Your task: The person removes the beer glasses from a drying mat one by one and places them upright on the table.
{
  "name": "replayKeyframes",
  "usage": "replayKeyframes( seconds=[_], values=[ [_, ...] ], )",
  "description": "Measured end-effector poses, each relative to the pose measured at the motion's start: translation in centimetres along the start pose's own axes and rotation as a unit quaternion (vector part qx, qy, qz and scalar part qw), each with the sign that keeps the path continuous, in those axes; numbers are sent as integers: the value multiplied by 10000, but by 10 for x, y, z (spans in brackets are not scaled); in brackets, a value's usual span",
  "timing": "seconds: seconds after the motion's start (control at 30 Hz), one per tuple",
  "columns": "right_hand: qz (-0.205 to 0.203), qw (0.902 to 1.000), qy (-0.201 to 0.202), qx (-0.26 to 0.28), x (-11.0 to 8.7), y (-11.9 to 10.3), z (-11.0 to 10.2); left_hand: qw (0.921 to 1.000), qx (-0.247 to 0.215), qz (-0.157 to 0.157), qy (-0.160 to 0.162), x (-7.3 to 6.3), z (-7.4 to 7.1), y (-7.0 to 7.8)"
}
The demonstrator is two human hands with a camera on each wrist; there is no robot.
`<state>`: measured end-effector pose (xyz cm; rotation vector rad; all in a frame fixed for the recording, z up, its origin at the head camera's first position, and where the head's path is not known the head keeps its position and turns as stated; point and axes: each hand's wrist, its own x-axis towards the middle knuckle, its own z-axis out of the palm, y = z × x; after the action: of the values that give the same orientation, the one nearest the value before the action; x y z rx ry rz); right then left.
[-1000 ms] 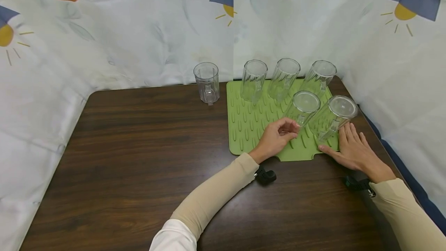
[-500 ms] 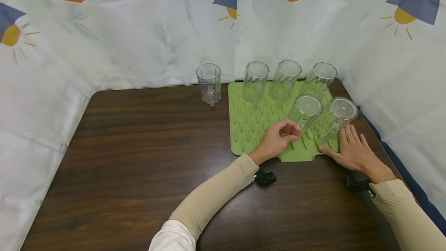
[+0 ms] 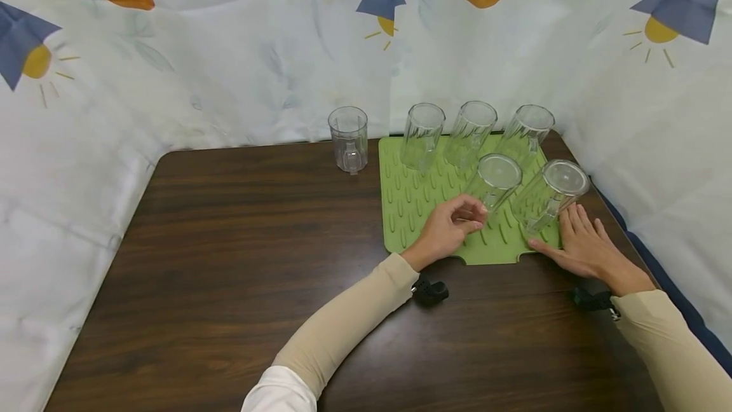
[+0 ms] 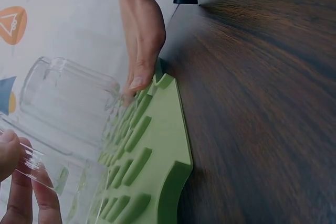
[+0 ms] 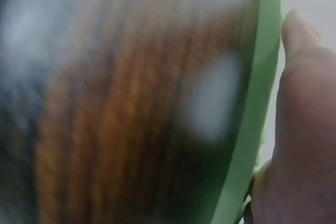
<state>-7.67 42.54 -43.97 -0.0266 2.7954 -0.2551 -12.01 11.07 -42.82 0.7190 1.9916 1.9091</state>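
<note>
A glass mug [image 3: 497,173] stands base up near the middle of the front part of the green mat [image 3: 403,205], its handle pinched between the thumb and fingers of the left hand [image 3: 448,227], almost closed. Just to its right, a second mug [image 3: 549,199], also base up, sits by the mat's front right corner, leaving only a narrow gap. The right hand [image 3: 589,250] lies spread at that corner, fingers straight, gripping nothing; whether its fingertips touch the second mug, I cannot tell. Behind are 3 more mugs [image 3: 470,135] along the mat's back edge, while 1 mug [image 3: 350,142] stands left of the mat at the table's back edge. The table [image 3: 257,240] stretches broadly leftward; its right edge runs close beside the mat. Printed lamps decorate the cloth [image 3: 257,49] behind.
</note>
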Motion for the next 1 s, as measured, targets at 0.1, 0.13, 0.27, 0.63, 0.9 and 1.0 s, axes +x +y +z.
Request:
replayKeyframes(
  seconds=[0.1,0.13,0.27,0.63,0.9,1.0],
  values=[
    [-18,9999,-60,104,-2,2,-2,10000,27,21,4,-2,-3,2],
    [-31,9999,-65,132,-3,3,-3,10000,14,39,6,-3,-4,3],
    [-49,9997,-33,217,-7,6,-4,10000,-54,46,27,-4,-7,5],
    [-228,9979,576,203,-21,21,-19,9995,-296,44,62,-10,-17,8],
    [-750,9777,1866,613,-27,32,-40,9989,-408,126,180,-13,-23,12],
    [-752,9681,2286,700,-30,28,-52,9986,-454,134,219,-14,-25,13]
  ],
)
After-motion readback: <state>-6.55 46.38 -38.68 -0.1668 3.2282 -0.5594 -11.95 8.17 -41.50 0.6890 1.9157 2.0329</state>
